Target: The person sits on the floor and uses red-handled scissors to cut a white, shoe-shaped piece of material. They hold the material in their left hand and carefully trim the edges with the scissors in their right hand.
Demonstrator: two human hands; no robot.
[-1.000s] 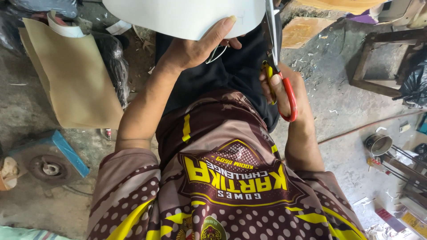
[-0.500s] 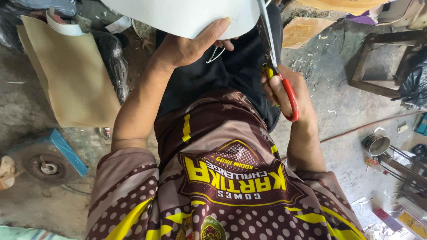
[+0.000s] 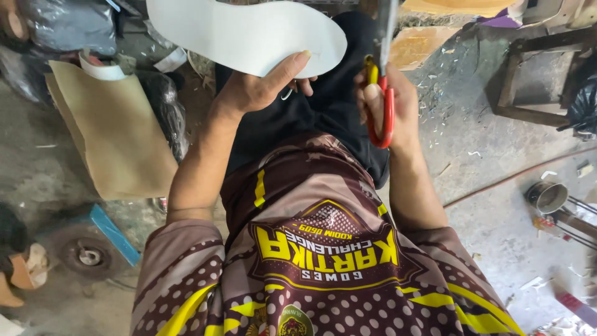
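Note:
My left hand (image 3: 258, 87) grips the near edge of a white sole-shaped sheet (image 3: 249, 34), thumb on top, holding it above my lap. My right hand (image 3: 392, 102) is closed through the red and yellow handles of a pair of scissors (image 3: 380, 93). Their metal blades point up and away, just right of the white sheet's rounded end. The blade tips run out of view at the top edge.
A tan cardboard sheet (image 3: 115, 134) lies on the concrete floor at left, beside dark plastic bags (image 3: 68, 25). A blue strip and a round metal part (image 3: 90, 255) sit lower left. A wooden frame (image 3: 535, 74) stands upper right, a small metal can (image 3: 547, 196) at right.
The white sheet has turned and come lower, so its rounded end now shows. The scissors have moved clear of the sheet's edge to its right.

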